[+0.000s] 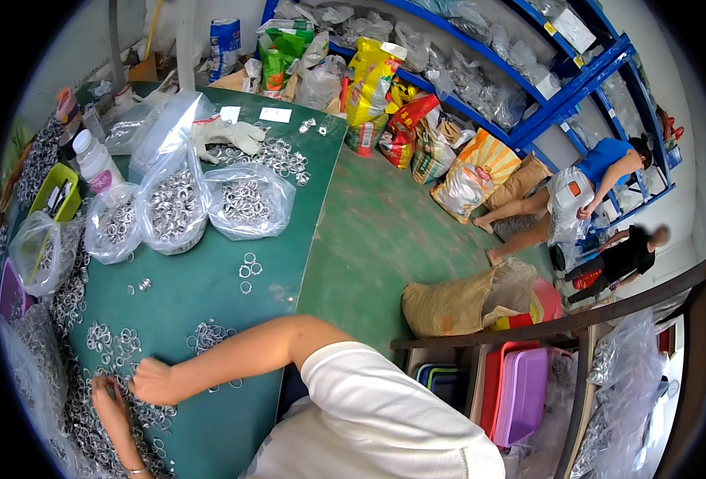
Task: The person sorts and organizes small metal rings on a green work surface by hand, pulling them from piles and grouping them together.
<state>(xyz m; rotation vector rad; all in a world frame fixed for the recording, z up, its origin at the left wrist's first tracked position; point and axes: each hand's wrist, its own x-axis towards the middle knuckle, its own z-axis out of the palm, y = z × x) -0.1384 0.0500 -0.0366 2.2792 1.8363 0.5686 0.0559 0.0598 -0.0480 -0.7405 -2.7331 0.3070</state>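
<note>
Green table point(209, 287) bears loose metal rings point(113, 343), small, stiff, light and slippery, best pinched at the rim; left hand point(111, 405) and right hand point(152, 382) press curled fingers among them.

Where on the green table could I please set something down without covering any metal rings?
The bare patch lies mid-table, between the three ring-filled plastic bags and the small ring heap, reaching the table's right edge. It is crowded around both hands, left and right, and along the left side.
</note>
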